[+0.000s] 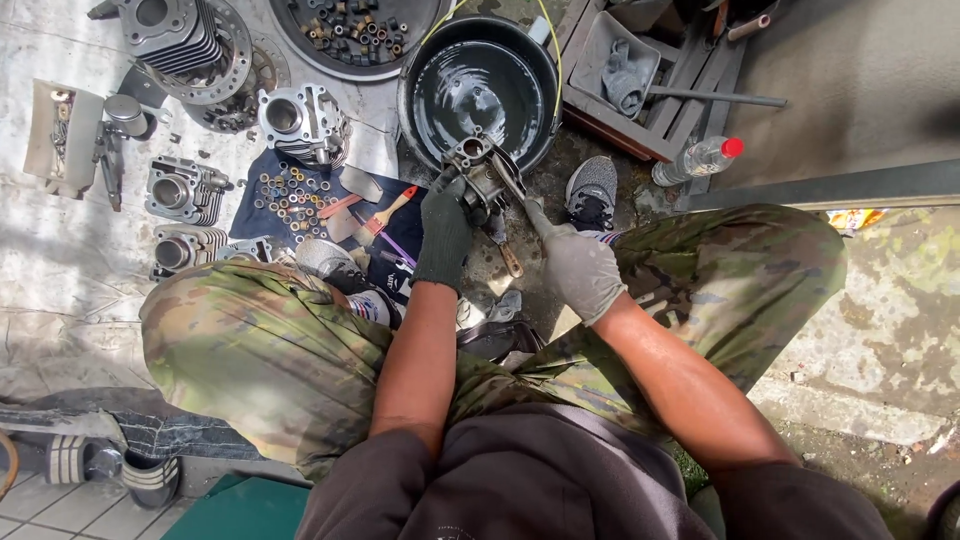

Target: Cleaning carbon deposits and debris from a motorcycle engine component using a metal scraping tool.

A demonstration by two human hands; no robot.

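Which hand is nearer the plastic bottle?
Right. Right hand sits below-left of the bottle; left hand is farther left, gripping the metal part.

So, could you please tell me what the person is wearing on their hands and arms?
The left hand wears a dark knit work glove, blackish green. The right hand wears a light grey glove that looks grimy. Both gloves end at the wrist, and the forearms are bare up to short dark grey sleeves at the upper arms. No watch or markings show.

- Basin [430, 75] at 12 o'clock; carburetor [478, 175] at its near rim, between both hands.
- Cylinder blocks [185, 190] at 10 o'clock.
- Bottle [700, 158] at 2 o'clock.
- Brush [385, 212] left of the carburetor.
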